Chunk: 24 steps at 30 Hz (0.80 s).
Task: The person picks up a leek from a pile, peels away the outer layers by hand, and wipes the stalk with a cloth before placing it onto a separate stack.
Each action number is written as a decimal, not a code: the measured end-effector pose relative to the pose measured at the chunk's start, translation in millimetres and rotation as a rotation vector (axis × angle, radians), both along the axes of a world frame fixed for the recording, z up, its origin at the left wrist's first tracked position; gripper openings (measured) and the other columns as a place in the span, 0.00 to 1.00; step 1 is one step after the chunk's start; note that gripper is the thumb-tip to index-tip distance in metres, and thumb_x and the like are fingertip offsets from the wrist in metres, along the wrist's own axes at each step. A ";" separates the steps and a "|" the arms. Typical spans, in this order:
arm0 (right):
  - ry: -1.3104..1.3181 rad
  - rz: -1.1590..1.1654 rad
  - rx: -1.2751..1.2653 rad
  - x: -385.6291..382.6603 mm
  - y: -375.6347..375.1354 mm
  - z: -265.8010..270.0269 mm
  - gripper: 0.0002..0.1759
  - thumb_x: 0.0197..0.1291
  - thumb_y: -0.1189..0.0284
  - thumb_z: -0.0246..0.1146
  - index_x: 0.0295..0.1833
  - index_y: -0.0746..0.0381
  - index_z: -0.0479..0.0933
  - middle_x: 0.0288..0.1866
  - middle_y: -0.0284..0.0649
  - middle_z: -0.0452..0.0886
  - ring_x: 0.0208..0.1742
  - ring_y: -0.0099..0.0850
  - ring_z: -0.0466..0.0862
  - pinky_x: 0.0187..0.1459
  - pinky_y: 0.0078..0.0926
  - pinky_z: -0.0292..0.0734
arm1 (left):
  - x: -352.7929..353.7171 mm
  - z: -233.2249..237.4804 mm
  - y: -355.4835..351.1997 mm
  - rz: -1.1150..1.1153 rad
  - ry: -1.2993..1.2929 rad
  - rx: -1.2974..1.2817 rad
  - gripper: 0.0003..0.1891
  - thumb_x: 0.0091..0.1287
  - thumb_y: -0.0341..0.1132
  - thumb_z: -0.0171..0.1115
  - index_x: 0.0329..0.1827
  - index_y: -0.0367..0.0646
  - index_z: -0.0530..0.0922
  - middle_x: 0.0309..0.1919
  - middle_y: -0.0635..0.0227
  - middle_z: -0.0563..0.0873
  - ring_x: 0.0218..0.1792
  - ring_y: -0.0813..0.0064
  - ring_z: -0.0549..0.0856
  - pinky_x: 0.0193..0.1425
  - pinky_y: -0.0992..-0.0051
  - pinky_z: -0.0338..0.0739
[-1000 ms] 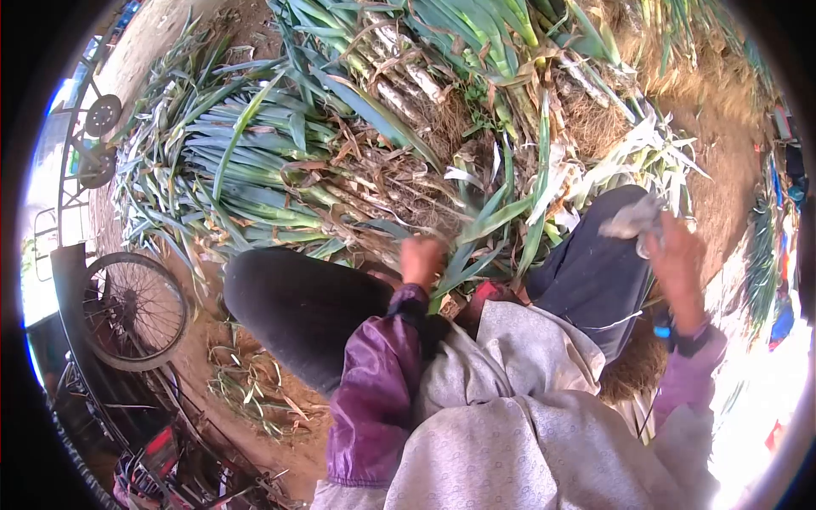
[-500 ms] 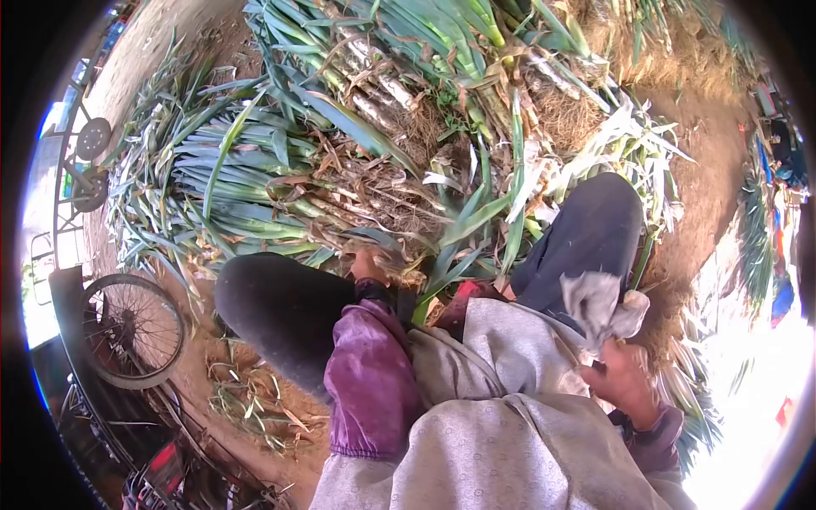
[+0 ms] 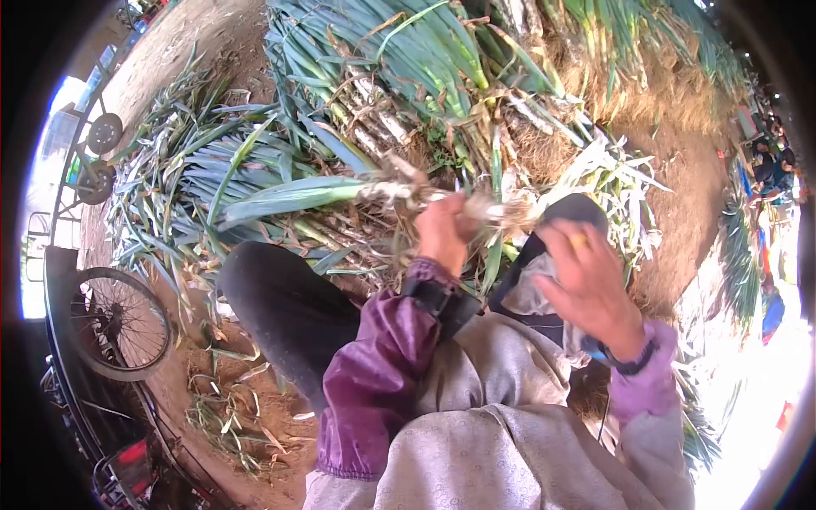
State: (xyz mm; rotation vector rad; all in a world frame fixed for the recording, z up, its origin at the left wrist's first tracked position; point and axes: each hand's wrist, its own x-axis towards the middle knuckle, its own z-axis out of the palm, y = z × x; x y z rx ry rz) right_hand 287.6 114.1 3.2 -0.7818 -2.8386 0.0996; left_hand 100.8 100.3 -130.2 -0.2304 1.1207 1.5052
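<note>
My left hand (image 3: 442, 235) is closed around the stem of a large green onion (image 3: 293, 198), held sideways above my lap. Its broad green leaves point left, and its pale root end (image 3: 508, 214) sticks out to the right of my fist. Close to that root end, my right hand (image 3: 589, 276) is raised with thumb and fingers apart, with a ring on one finger. A greyish cloth (image 3: 529, 287) lies by my right knee, partly behind the right hand. Beyond my knees lies a pile of green onions (image 3: 238, 170), roots facing me.
More bundled green onions (image 3: 399, 64) lie ahead, and stripped pale leaves (image 3: 608, 170) are heaped beyond my right knee. A spoked wheel (image 3: 119, 323) stands at left. Leaf scraps (image 3: 225, 425) litter the dirt ground. People (image 3: 769, 161) are at the far right edge.
My left hand has come up from the pile and now holds a green onion across my lap. My right hand has moved up and inward from beside the cloth, towards the root end.
</note>
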 end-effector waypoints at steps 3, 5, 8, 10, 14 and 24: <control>-0.127 -0.020 0.254 -27.2 22.5 -10.0 0.24 0.48 0.70 0.68 0.51 0.65 0.71 0.41 0.47 0.76 0.40 0.40 0.77 0.44 0.36 0.73 | 39.9 31.7 15.0 -0.180 -0.095 0.115 0.08 0.65 0.38 0.59 0.37 0.43 0.80 0.27 0.71 0.82 0.29 0.77 0.80 0.38 0.74 0.75; -0.250 -0.083 0.386 -29.2 36.8 -21.6 0.19 0.48 0.73 0.66 0.46 0.65 0.71 0.38 0.47 0.77 0.39 0.39 0.77 0.40 0.36 0.73 | 52.9 34.2 17.0 -0.252 -0.086 0.273 0.11 0.65 0.38 0.59 0.40 0.39 0.81 0.31 0.67 0.85 0.29 0.75 0.82 0.36 0.76 0.75; -0.164 -0.024 0.320 -13.3 61.7 -19.6 0.11 0.47 0.78 0.61 0.39 0.62 0.72 0.30 0.43 0.75 0.33 0.40 0.77 0.33 0.37 0.70 | 48.2 33.1 5.7 -0.395 0.291 0.298 0.14 0.66 0.40 0.60 0.39 0.35 0.81 0.32 0.66 0.86 0.28 0.76 0.83 0.32 0.77 0.74; -0.108 0.005 0.386 -3.3 75.2 -12.6 0.07 0.48 0.76 0.61 0.33 0.60 0.70 0.24 0.41 0.71 0.28 0.40 0.76 0.28 0.38 0.68 | 28.0 12.0 -11.1 -0.469 0.842 0.150 0.16 0.66 0.42 0.62 0.33 0.35 0.81 0.29 0.68 0.85 0.26 0.79 0.81 0.27 0.75 0.71; -0.133 -0.008 0.425 20.2 86.2 16.4 0.07 0.43 0.79 0.60 0.29 0.60 0.69 0.22 0.39 0.71 0.30 0.37 0.77 0.27 0.37 0.69 | -23.4 -14.2 -38.1 -0.085 2.043 -0.122 0.14 0.51 0.33 0.69 0.37 0.40 0.75 0.36 0.60 0.80 0.39 0.60 0.80 0.45 0.62 0.72; 0.129 -0.116 0.701 63.3 126.3 89.8 0.10 0.53 0.71 0.63 0.40 0.63 0.75 0.31 0.43 0.76 0.36 0.39 0.79 0.34 0.34 0.74 | -104.4 34.5 34.4 -0.419 2.204 0.231 0.19 0.44 0.36 0.73 0.40 0.40 0.80 0.30 0.62 0.84 0.32 0.58 0.84 0.36 0.63 0.75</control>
